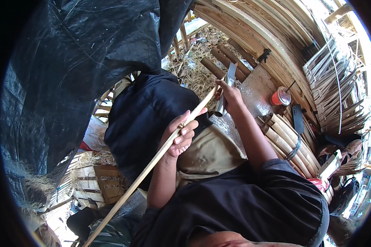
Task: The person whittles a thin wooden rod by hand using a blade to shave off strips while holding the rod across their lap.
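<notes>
A long pale bamboo strip (152,162) runs slantwise from the lower left up toward the centre. My left hand (181,133) is closed around it near its upper part, palm side up. My right hand (231,96) grips a broad metal knife (231,75), whose shiny tube-like rear end (219,108) shows below the fingers. The strip's upper end meets my right hand beside the blade, with the thumb close against it. How the edge sits on the strip is hidden by the fingers. Dark cloth (152,111) covers my lap under the strip.
Split bamboo pieces (286,138) are bundled at the right, with a phone (297,118) on them. A red cup with a straw (281,96) stands nearby. Cut bamboo lengths (228,59) lie among shavings ahead. A black tarp (82,61) hangs at the left.
</notes>
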`<state>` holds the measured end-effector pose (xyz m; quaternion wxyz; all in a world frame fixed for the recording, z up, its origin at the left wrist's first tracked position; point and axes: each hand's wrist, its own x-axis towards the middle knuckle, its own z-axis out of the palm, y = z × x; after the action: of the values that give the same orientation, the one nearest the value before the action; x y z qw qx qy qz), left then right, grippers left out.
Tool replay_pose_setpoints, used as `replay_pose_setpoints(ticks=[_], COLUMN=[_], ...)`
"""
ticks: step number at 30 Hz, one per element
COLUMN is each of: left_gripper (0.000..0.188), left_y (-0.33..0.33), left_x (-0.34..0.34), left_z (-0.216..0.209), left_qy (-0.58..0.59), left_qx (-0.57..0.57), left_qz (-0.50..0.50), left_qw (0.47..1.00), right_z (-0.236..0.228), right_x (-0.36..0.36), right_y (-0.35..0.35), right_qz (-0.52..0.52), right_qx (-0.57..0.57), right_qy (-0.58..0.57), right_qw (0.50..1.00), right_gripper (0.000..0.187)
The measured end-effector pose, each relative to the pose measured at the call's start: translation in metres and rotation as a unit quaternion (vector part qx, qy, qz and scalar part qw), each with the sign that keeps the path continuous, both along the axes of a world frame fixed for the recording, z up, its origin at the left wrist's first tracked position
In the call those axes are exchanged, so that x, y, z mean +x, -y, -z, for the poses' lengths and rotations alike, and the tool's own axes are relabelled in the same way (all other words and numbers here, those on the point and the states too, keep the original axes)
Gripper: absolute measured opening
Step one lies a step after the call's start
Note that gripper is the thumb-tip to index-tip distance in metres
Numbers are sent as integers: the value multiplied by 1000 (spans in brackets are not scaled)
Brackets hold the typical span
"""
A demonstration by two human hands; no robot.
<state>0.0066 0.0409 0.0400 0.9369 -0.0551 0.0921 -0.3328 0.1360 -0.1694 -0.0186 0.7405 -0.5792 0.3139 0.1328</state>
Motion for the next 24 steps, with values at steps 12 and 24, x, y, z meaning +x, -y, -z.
replay_pose_setpoints(ticks=[12, 24], left_gripper=[54, 46], left_y=[9, 7], left_x=[14, 30], left_z=[12, 18], left_qy=[-23, -63], left_qx=[-56, -17], left_qz=[14, 21], left_qw=[998, 998], right_z=[24, 17], right_x=[49, 48], right_y=[27, 66], right_qz=[16, -116], right_qx=[-8, -166], right_qy=[36, -11], right_qw=[999, 979], right_gripper=[23, 36])
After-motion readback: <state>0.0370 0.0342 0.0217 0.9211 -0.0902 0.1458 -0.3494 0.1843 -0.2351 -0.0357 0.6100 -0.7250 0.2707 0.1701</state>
